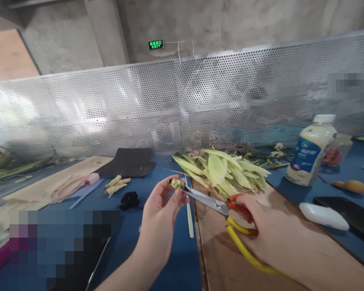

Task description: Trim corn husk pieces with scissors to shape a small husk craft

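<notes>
Pinched in the fingertips of my left hand (160, 216) is a small, knobbly yellow-green woven piece (177, 184) with a dark end. A pale narrow leaf strip (189, 220) shows below these fingers; whether it is joined to the piece I cannot tell. My right hand (269, 230) grips scissors (210, 202) by their red and yellow handles. Their blades point left, and the tips reach the piece beside my left fingers. How far the blades are parted is hard to see. Just beyond both hands lies a heap of pale green husk leaves (220, 171).
A brown board (221, 254) lies under the scissors on the blue table (172, 266). To the right stand a bottle (311, 151), a white case (324, 216) and a black phone-like object (348, 218). Left are black paper (125, 161) and a black bundle (129, 199). A perforated metal screen (133, 109) runs behind.
</notes>
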Demonstrator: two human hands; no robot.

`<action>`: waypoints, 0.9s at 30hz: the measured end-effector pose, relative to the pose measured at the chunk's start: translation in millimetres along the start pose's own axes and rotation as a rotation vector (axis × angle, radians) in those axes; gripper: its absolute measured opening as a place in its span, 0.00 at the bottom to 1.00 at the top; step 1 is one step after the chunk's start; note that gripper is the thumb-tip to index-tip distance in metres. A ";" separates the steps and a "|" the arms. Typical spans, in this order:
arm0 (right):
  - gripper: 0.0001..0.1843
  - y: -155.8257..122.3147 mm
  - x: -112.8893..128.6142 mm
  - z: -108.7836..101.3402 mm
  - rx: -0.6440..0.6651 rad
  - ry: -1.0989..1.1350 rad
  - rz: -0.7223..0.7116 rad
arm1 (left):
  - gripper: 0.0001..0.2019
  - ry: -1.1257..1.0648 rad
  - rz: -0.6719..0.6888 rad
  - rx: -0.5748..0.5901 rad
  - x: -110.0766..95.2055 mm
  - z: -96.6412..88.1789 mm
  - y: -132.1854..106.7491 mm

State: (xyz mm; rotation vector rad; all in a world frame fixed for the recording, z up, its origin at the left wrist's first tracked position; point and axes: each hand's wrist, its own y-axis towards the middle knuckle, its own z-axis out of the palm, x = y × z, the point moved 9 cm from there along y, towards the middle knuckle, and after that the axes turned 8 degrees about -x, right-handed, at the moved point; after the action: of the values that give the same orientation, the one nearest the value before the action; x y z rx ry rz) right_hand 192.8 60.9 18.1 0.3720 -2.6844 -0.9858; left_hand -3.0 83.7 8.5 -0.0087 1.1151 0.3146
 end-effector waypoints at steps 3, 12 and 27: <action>0.14 0.1 3.3 2.1 0.058 -0.037 -0.018 | 0.09 -0.006 0.003 0.003 -0.3 0.3 0.0; 0.13 -1.2 2.6 1.3 0.063 -0.025 -0.006 | 0.10 -0.020 -0.025 -0.006 2.5 -0.7 -0.6; 0.14 -5.1 -4.6 11.8 0.121 -0.020 0.037 | 0.10 -0.072 -0.040 -0.009 3.2 -1.0 -0.9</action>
State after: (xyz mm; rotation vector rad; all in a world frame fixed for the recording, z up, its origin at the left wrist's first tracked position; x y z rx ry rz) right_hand 194.0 65.6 5.3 0.3360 -2.7665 -0.8228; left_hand -2.4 83.5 5.1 -0.0277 1.0411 0.2823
